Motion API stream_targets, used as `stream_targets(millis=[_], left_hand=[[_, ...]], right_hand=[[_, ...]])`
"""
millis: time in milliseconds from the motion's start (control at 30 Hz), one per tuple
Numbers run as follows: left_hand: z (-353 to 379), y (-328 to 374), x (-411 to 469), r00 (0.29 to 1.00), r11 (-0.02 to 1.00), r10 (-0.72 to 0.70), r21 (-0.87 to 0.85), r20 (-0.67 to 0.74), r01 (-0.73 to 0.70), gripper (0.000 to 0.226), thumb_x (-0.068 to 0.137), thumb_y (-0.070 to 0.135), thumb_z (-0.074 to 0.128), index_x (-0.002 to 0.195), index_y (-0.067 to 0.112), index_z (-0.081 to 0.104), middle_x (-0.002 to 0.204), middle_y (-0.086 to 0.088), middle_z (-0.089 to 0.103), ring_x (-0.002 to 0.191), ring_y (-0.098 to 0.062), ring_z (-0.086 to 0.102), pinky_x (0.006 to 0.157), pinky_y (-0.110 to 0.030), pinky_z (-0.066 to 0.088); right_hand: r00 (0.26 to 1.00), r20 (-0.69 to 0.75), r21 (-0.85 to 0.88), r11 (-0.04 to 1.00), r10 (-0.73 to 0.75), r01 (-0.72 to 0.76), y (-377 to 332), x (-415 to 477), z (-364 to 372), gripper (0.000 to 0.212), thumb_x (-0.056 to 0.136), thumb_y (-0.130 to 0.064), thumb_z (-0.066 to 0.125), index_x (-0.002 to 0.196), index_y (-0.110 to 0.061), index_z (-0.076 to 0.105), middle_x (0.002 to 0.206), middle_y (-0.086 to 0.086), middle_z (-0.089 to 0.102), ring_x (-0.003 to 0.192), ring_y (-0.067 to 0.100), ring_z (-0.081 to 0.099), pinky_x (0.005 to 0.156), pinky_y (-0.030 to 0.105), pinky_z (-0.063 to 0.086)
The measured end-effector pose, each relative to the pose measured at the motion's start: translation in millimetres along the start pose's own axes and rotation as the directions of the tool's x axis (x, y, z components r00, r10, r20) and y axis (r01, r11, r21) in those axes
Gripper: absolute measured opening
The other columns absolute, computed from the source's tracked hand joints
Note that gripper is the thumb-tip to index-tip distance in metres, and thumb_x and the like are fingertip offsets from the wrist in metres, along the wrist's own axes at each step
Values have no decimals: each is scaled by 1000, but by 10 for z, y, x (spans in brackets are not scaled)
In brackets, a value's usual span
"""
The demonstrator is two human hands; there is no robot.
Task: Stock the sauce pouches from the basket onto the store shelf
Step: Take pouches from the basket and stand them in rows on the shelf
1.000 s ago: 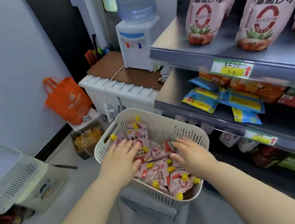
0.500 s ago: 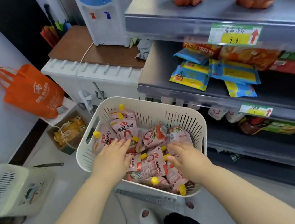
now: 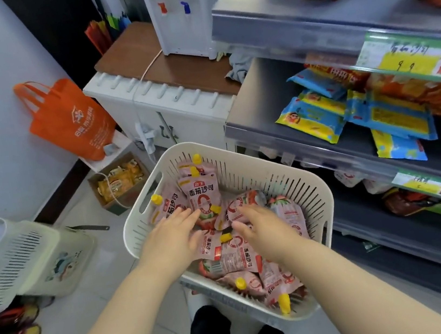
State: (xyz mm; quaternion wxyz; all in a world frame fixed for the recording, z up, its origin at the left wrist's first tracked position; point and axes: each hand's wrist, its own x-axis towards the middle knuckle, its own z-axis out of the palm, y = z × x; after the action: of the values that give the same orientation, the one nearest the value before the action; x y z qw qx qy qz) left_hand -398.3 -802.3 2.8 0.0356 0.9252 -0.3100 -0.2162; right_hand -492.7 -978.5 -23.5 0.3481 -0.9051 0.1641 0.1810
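Our left hand (image 3: 171, 237) flat, fingers spread, palm down on sauce pouches (image 3: 203, 197) inside basket (image 3: 285, 170). Our right hand (image 3: 262, 227) just beside it, fingers loosely open over more pouches, gripping nothing. Store shelf (image 3: 272, 18) right of and above both hands.

Glossy plastic sauce pouches (image 3: 203, 197) in a matt slotted plastic basket (image 3: 279, 170), beside smooth brushed-metal shelf (image 3: 277, 14).
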Motion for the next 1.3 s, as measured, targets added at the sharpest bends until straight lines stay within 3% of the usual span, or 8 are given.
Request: stream_targets(millis=[300,433,667,800,867,967,1133,1300], left_hand=[[-123,-353,277,957,954,261,117,127,-276,50,99,36,34,147,28,24,156,5,24,145,-15,14,119,-36,11],[-116,-544,359,914,907,364,157,178,-391,50,99,35,33,147,26,24,155,3,24,145,-18,14,119,-38,10],[-143,-760,283,857,857,474,116,203,-501,48,100,29,31,147,25,24,156,2,23,145,-15,12,118,-32,3],[-154,-810,225,828,836,518,75,216,-543,46,101,27,31,147,25,26,155,3,25,144,-14,16,117,-28,5],[-158,-807,207,823,834,536,31,189,-551,44,100,25,32,144,22,34,150,3,35,140,-15,26,115,-26,14],[-146,-741,227,805,805,588,46,80,-592,40,95,22,36,127,17,58,127,-1,60,122,-19,53,104,-28,38],[-130,-676,256,808,813,566,55,163,-580,47,97,30,25,134,14,50,138,-4,50,133,-22,38,111,-33,27],[-82,-686,256,827,816,529,154,191,-558,42,98,24,35,139,20,43,140,1,47,131,-18,36,110,-31,29]], right_hand=[[978,-191,77,994,87,-73,-644,1074,83,45,98,-33,41,139,-15,41,145,6,43,134,23,38,111,39,31],[971,-182,-39,985,158,-168,-758,1474,289,39,94,-23,47,133,-16,47,136,8,49,124,26,47,102,46,43],[926,-285,-229,920,247,-316,-689,1697,460,44,88,-8,52,132,-9,50,136,12,48,128,31,39,105,42,36],[897,-414,-212,942,156,-261,-637,1615,400,34,90,-12,48,123,-15,57,128,6,51,125,28,39,103,39,32],[921,-382,-274,942,79,-194,-646,1545,351,29,91,-13,51,119,-14,58,127,6,50,124,27,38,103,38,33],[941,-330,-208,966,80,-155,-683,1474,333,36,90,-5,51,126,-10,51,140,7,43,129,26,38,107,38,34],[937,-304,-139,964,174,-224,-732,1530,412,52,85,0,51,134,-12,41,133,13,49,121,31,47,99,43,44],[956,-230,-323,912,184,-253,-674,1665,460,50,82,-6,58,131,-8,47,137,13,47,130,33,36,106,45,37]])
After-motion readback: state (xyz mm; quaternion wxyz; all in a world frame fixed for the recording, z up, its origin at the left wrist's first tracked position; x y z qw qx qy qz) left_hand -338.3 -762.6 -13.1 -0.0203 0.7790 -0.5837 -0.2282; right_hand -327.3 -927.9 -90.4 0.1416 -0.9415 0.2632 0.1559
